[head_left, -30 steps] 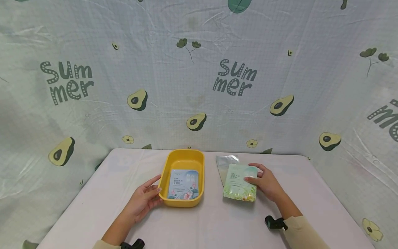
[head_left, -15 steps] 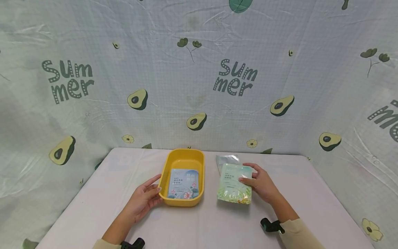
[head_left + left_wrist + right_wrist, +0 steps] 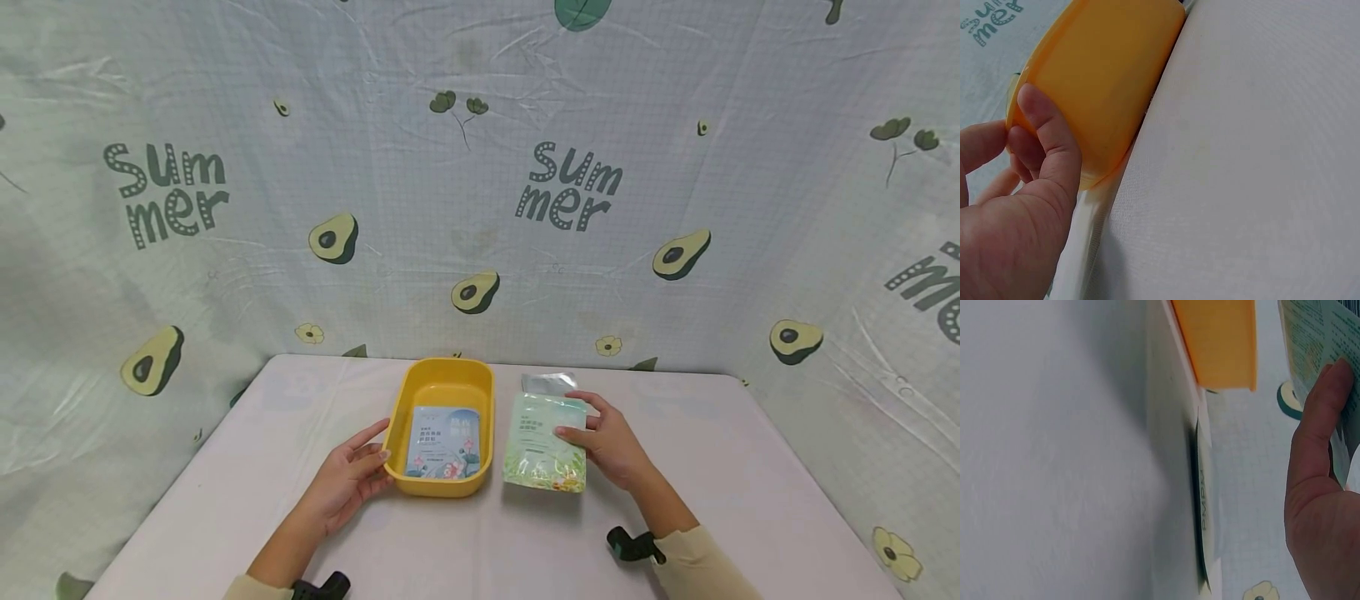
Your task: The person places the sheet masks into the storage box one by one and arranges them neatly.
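In the head view a yellow plastic tray [image 3: 487,417] stands on the table, with a flat blue packet [image 3: 442,442] printed with pink flowers inside it. My left hand [image 3: 341,483] holds the tray by its left rim; in the left wrist view its fingers touch the rim and outer wall [image 3: 1110,69]. To the right of the tray, my right hand [image 3: 611,442] pinches the right edge of a light green packet [image 3: 543,442], raised above the table. The right wrist view shows the printed back of this packet [image 3: 1307,337]. Behind it a silvery packet [image 3: 550,383] lies mostly covered.
A white cloth covers the table [image 3: 480,550]. At the back and sides hangs a curtain [image 3: 405,200] with avocado prints. In the right wrist view the silvery packet [image 3: 1205,512] lies flat near the tray's wall [image 3: 1222,344].
My right hand has carried the green packet leftward, closer to the tray, covering more of the silvery packet's left side. My left hand and the tray have stayed in place.
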`<state>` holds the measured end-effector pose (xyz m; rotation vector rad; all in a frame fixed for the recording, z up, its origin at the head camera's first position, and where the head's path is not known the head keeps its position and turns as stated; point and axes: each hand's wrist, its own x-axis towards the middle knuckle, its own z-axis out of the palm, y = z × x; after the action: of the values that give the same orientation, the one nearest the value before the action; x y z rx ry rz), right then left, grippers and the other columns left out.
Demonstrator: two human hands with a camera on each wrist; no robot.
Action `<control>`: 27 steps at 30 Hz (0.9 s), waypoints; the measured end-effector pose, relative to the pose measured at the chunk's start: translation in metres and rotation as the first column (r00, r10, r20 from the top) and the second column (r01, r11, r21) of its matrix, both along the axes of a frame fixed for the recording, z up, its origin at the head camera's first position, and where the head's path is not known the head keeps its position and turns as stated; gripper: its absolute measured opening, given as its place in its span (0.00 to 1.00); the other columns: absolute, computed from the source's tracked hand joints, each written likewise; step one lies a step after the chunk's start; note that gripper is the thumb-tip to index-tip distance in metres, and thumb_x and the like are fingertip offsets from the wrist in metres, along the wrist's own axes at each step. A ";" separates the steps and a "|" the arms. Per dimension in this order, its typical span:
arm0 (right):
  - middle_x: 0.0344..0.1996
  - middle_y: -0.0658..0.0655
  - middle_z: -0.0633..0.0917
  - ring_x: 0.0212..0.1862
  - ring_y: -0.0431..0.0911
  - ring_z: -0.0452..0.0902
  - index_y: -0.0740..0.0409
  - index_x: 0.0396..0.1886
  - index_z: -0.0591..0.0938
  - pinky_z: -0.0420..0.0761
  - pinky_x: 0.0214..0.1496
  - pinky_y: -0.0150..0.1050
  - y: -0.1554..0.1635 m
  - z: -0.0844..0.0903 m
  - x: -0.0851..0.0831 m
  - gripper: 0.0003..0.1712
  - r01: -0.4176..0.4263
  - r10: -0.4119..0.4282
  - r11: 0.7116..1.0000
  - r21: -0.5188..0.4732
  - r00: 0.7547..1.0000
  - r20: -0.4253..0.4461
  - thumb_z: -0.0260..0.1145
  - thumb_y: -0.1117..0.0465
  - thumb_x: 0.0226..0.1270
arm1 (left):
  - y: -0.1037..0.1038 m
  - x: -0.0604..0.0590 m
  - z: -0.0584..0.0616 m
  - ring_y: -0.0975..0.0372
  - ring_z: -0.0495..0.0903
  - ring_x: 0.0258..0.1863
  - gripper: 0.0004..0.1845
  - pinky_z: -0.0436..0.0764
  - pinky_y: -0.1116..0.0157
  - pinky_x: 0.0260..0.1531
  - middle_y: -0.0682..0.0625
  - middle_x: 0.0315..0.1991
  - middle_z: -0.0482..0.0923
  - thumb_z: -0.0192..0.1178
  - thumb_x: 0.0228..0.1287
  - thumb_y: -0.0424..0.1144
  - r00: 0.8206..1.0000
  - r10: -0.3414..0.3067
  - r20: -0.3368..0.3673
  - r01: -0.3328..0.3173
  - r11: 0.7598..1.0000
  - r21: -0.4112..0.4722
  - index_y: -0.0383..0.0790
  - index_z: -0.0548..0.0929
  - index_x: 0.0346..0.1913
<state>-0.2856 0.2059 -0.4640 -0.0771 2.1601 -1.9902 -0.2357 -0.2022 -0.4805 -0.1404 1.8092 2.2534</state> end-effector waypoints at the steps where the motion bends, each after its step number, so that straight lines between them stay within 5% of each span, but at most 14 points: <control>1: 0.54 0.64 0.84 0.47 0.50 0.87 0.53 0.77 0.63 0.89 0.46 0.41 -0.002 0.000 0.000 0.45 0.000 0.000 1.000 -0.003 1.000 0.002 0.75 0.63 0.63 | 0.000 0.000 0.000 0.60 0.82 0.41 0.35 0.87 0.66 0.43 0.47 0.50 0.75 0.57 0.75 0.30 1.000 -0.001 -0.001 0.001 1.000 -0.001 0.46 0.60 0.81; 27: 0.57 0.65 0.85 0.47 0.50 0.87 0.55 0.76 0.66 0.89 0.48 0.43 -0.053 0.000 -0.013 0.45 -0.059 0.058 0.998 -0.036 0.998 -0.033 0.77 0.61 0.62 | 0.001 0.000 0.002 0.59 0.82 0.42 0.34 0.86 0.67 0.43 0.47 0.50 0.74 0.55 0.75 0.29 1.000 0.010 0.009 -0.010 1.000 -0.012 0.45 0.60 0.81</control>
<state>-0.2989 0.1529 -0.4637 -0.1766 2.1151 -2.0095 -0.2356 -0.2011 -0.4782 -0.1619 1.8213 2.2461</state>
